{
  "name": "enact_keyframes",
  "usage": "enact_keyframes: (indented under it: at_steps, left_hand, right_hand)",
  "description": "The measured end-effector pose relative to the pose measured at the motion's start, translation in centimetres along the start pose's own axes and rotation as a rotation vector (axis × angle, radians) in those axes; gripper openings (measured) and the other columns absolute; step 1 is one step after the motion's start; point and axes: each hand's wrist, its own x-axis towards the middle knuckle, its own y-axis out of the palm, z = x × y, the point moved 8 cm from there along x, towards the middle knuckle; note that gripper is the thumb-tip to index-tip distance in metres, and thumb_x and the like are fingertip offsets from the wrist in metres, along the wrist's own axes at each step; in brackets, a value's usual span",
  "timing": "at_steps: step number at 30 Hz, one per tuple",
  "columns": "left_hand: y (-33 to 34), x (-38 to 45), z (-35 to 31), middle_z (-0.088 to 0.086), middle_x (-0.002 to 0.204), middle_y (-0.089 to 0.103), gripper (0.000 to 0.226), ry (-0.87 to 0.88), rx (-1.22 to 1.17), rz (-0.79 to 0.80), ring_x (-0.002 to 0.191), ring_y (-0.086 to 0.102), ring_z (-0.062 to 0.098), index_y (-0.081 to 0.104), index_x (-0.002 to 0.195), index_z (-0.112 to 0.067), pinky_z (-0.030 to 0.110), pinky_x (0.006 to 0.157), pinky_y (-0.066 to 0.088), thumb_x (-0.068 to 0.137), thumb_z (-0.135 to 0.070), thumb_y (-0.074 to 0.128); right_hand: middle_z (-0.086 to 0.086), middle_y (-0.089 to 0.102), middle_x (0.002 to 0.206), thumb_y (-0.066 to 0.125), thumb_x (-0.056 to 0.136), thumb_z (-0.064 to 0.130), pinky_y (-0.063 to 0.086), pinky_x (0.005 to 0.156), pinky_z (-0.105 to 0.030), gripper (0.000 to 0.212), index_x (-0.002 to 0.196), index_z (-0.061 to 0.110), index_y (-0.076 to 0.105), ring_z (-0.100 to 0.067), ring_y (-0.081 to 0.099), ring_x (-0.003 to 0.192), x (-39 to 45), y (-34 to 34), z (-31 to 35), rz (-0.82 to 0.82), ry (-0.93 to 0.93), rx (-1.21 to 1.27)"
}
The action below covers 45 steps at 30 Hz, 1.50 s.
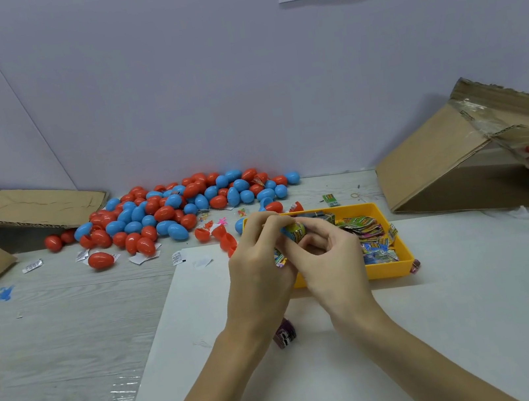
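Observation:
Both hands meet over the near left corner of a yellow tray (400,256). My left hand (259,263) and my right hand (328,252) together pinch a small colourful packet (296,232) with a blue edge. Part of a printed wrapper (279,258) shows under my left palm. The tray holds several printed packets (370,233). Behind it lies a heap of red and blue plastic eggs (170,208) against the wall, with a few open red egg halves (223,236) near the tray.
A small purple object (284,335) lies on the white sheet (449,327) under my left wrist. Cardboard boxes lie on their sides at the left (15,212) and right (456,152). Paper slips (142,257) are scattered on the grey table.

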Motion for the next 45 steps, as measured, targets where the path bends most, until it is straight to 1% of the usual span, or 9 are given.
enact_keyframes:
  at_steps: [5,12,19,25,28,33,38,42,45]
  left_hand:
    - [-0.2,0.7,1.6,-0.003,0.107,0.065,0.034,-0.133,-0.177,0.029,0.096,0.065,0.014,0.069,0.112,-0.012,0.026,0.084,0.057,0.082,0.001,0.08]
    - [0.6,0.7,2.9,0.0,0.113,0.071,0.038,-0.224,-0.357,0.169,0.103,0.071,0.013,0.07,0.12,-0.011,0.034,0.09,0.06,0.084,-0.011,0.083]
    - [0.1,0.8,2.6,-0.008,0.119,0.067,0.047,-0.141,-0.219,0.139,0.113,0.064,0.007,0.066,0.129,-0.018,0.023,0.096,0.052,0.086,-0.025,0.082]
    - [-0.2,0.9,3.4,-0.008,0.114,0.059,0.024,-0.196,-0.171,0.086,0.108,0.061,0.013,0.07,0.115,-0.019,0.04,0.087,0.057,0.094,-0.031,0.07]
    - [0.0,0.9,3.4,-0.006,0.109,0.059,0.014,-0.186,-0.161,0.104,0.104,0.06,0.013,0.073,0.106,-0.016,0.04,0.083,0.057,0.095,-0.024,0.07]
    - [0.2,0.7,3.6,-0.006,0.105,0.06,0.013,-0.187,-0.109,0.141,0.101,0.059,0.012,0.075,0.102,-0.014,0.036,0.084,0.056,0.096,-0.023,0.068]
    - [-0.2,0.8,4.9,-0.006,0.099,0.061,0.009,-0.245,-0.047,0.114,0.097,0.057,0.009,0.074,0.098,-0.015,0.025,0.081,0.049,0.097,-0.022,0.068]
    - [-0.6,0.3,7.7,-0.004,0.1,0.063,0.011,-0.408,-0.022,0.055,0.096,0.059,0.013,0.072,0.101,-0.015,0.026,0.081,0.049,0.101,-0.02,0.063]
    - [-1.0,0.0,11.2,0.001,0.114,0.063,0.019,-0.606,0.032,0.006,0.11,0.059,0.019,0.071,0.114,-0.016,0.028,0.086,0.051,0.104,-0.018,0.055]
  right_hand:
    - [0.015,0.077,0.089,0.07,0.096,0.033,0.06,0.071,-0.021,0.016,0.111,0.039,0.069,-0.003,0.074,0.089,0.6,0.2,0.0,0.116,0.097,0.07]
    - [0.001,0.077,0.104,0.07,0.097,0.019,0.062,0.081,-0.027,0.023,0.119,0.024,0.075,-0.009,0.074,0.095,1.5,-1.6,-0.1,0.102,0.12,-0.029]
    - [-0.005,0.079,0.098,0.07,0.096,0.013,0.062,0.078,-0.026,0.024,0.12,0.014,0.074,-0.018,0.076,0.091,3.2,-3.0,1.0,0.128,0.086,-0.061]
    - [-0.014,0.075,0.108,0.055,0.104,0.017,0.057,0.073,-0.02,0.033,0.133,0.003,0.062,-0.018,0.074,0.09,9.1,-11.0,3.5,-0.113,0.207,1.092]
    - [-0.018,0.073,0.117,0.052,0.106,0.022,0.057,0.076,-0.023,0.033,0.137,0.012,0.061,-0.022,0.076,0.092,11.7,-14.7,4.3,-0.193,0.107,1.252]
    - [-0.007,0.074,0.102,0.055,0.103,0.025,0.057,0.076,-0.021,0.035,0.134,0.012,0.065,-0.014,0.072,0.087,11.2,-12.8,1.2,-0.135,0.224,1.051]
    - [-0.003,0.073,0.089,0.05,0.106,0.019,0.057,0.07,-0.022,0.027,0.119,0.005,0.07,-0.011,0.07,0.079,7.7,-6.9,-1.2,0.094,0.294,0.617]
    - [-0.005,0.076,0.085,0.05,0.107,0.021,0.056,0.065,-0.02,0.027,0.113,0.009,0.074,-0.012,0.07,0.074,5.9,-3.7,-2.5,0.189,0.235,0.169]
    - [-0.005,0.076,0.079,0.05,0.107,0.019,0.054,0.06,-0.018,0.027,0.108,0.007,0.074,-0.012,0.069,0.069,5.8,-3.5,-3.1,0.177,0.234,0.111]
